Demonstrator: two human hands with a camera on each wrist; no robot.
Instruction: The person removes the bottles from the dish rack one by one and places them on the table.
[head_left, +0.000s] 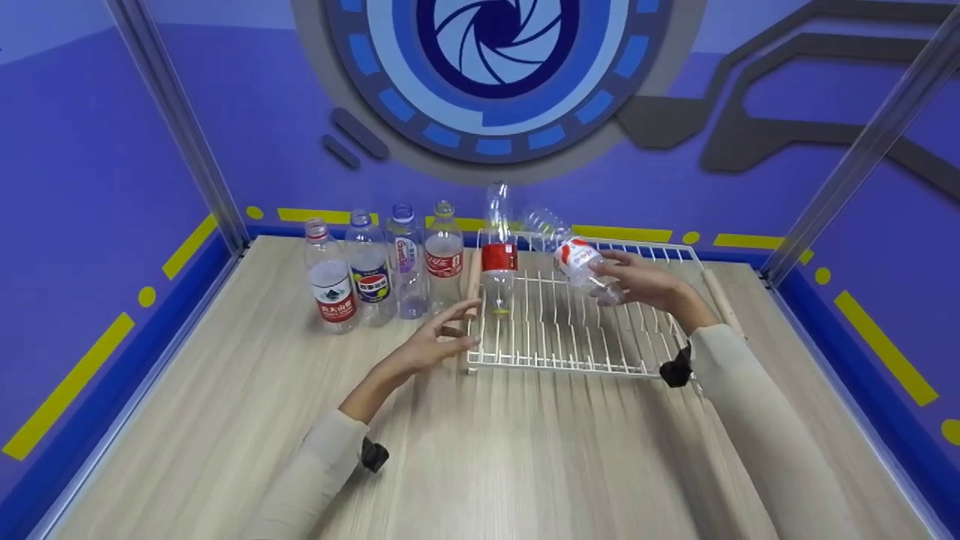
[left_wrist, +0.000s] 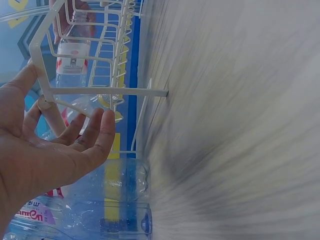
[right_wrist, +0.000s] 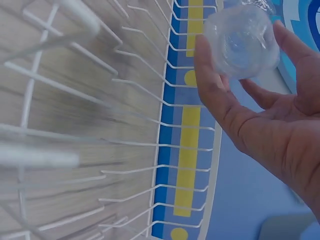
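Note:
My right hand (head_left: 637,281) grips a clear plastic bottle (head_left: 577,253) with a red-and-white label, tilted above the right part of the white wire rack (head_left: 562,365). In the right wrist view, the rounded end of this bottle (right_wrist: 242,42) sits between thumb and fingers. My left hand (head_left: 424,345) is at the rack's front left corner, fingers loosely bent around the wooden handle (left_wrist: 52,115) and wire frame. A red-labelled clear bottle (head_left: 499,257) is upside down in the rack's left side, its yellow-ringed neck low.
Several capless bottles stand in a row left of the rack: one with a red-and-white label (head_left: 330,292), a dark-blue-labelled one (head_left: 371,285), a purple-labelled one (head_left: 407,259) and a red-labelled one (head_left: 444,264). Purple wall panels (head_left: 97,165) enclose the wooden table (head_left: 480,457).

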